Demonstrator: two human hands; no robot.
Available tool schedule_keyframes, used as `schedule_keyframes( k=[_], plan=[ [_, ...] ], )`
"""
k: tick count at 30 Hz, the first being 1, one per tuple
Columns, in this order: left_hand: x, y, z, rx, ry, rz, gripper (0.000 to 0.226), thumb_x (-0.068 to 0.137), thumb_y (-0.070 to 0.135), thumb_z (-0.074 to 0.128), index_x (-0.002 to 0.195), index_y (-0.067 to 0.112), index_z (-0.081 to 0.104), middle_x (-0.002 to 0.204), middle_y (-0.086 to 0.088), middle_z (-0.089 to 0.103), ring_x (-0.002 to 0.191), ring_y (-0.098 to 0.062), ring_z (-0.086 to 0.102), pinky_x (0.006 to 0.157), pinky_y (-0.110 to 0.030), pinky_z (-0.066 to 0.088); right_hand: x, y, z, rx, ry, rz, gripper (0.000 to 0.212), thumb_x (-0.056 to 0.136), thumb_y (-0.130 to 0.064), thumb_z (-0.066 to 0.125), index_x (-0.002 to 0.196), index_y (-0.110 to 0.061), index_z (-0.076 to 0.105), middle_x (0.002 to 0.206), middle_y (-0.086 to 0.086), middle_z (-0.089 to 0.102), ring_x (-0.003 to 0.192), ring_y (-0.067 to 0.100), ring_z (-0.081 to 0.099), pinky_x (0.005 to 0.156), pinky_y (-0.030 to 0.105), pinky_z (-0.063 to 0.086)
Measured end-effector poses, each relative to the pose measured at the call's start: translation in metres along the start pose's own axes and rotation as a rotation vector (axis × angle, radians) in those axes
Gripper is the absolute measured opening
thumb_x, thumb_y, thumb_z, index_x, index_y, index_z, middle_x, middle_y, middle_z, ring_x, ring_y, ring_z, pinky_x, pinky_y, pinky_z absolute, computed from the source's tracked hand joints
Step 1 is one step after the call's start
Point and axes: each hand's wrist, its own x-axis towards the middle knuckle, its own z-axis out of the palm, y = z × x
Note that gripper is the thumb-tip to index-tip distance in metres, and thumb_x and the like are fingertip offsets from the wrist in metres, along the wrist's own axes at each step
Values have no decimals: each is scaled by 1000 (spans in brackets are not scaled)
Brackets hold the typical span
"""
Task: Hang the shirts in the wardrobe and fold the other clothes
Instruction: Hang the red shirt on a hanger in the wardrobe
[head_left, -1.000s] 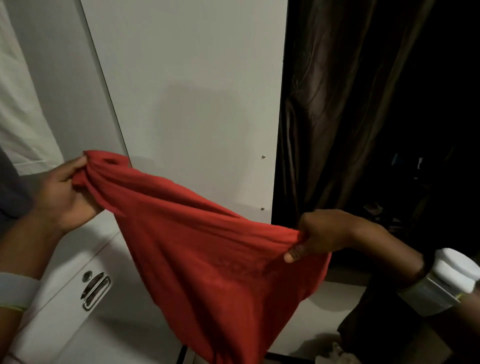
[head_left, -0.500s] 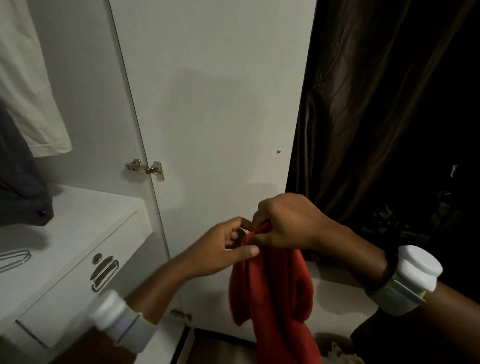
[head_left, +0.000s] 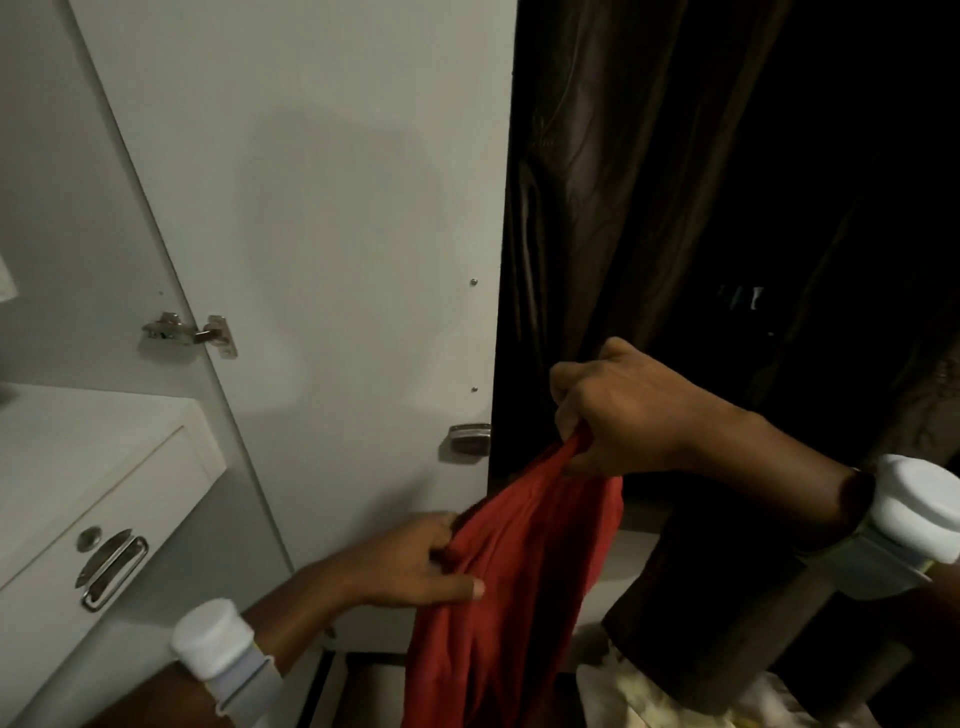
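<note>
Head view: both hands grip a red, soft cotton garment (head_left: 524, 587) hanging before the open white wardrobe door (head_left: 332, 218). Right hand (head_left: 618, 410) clenches its bunched top edge beside the door's metal latch; left hand (head_left: 415, 564) pinches a fold lower down, below the latch.

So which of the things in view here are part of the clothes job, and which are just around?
Part of the job:
red garment
right hand gripping its top
left hand gripping lower down
open wardrobe door

Just around:
drawer with metal handle
dark curtain
door hinge
</note>
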Motion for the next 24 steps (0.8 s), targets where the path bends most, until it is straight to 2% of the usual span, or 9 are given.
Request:
schedule_keyframes(
  k=[3,6,9,12,15,17,21,23,24],
  plan=[
    [-8,-6,-38,357,365,112,50,82,79,66,70,30,72,108,20,57,107,-1,49,90,-27,45,-16,16,23,-20,-81,88,42,76,-72,62,89,-33,70,104,-14,46,86,8,58,85,34,32],
    [-18,0,-79,281,331,-66,53,79,88,56,72,39,76,119,27,63,112,4,56,95,-26,48,-23,23,42,-3,-131,168,46,77,-73,60,88,-28,69,108,-11,53,92,12,62,92,37,39],
    [-20,10,-90,236,261,-184,69,84,84,52,73,21,76,80,7,75,75,-12,71,77,-41,59,-14,14,51,-59,-187,172,51,82,-71,57,96,-24,70,106,-7,68,104,17,66,90,36,34],
    [-24,15,-90,271,414,-178,46,92,60,66,70,22,76,71,7,75,66,-15,71,70,-40,59,-4,11,52,-17,-129,194,47,84,-68,59,99,-25,70,103,-7,70,107,18,66,86,36,30],
    [-31,21,-90,243,686,-91,15,95,25,74,84,21,83,86,16,78,81,-3,74,79,-27,60,1,13,48,185,-9,222,32,88,-61,64,95,-31,72,102,-13,69,109,14,60,91,37,39],
    [-33,27,-94,48,815,-105,15,99,16,68,98,12,82,90,9,79,86,-5,75,83,-26,60,5,9,45,292,99,209,18,90,-49,67,89,-32,74,94,-17,66,104,14,61,90,39,45],
    [-34,61,-100,-898,824,-164,27,107,16,47,102,4,70,89,-6,76,83,-19,70,72,-28,60,16,-4,38,455,281,184,6,86,-33,73,86,-29,77,84,-21,64,88,9,64,80,36,53],
    [-37,71,-102,-999,836,-149,27,102,32,58,99,8,71,88,-3,77,84,-16,72,73,-26,60,22,-7,34,507,321,207,5,85,-29,76,89,-28,79,86,-19,71,82,5,66,77,34,54],
    [-41,69,-104,-868,816,-128,33,92,42,70,99,10,71,89,-3,78,85,-15,73,74,-26,60,24,-9,33,515,355,217,6,85,-27,75,90,-29,78,85,-17,72,81,5,66,78,35,54]
  ],
)
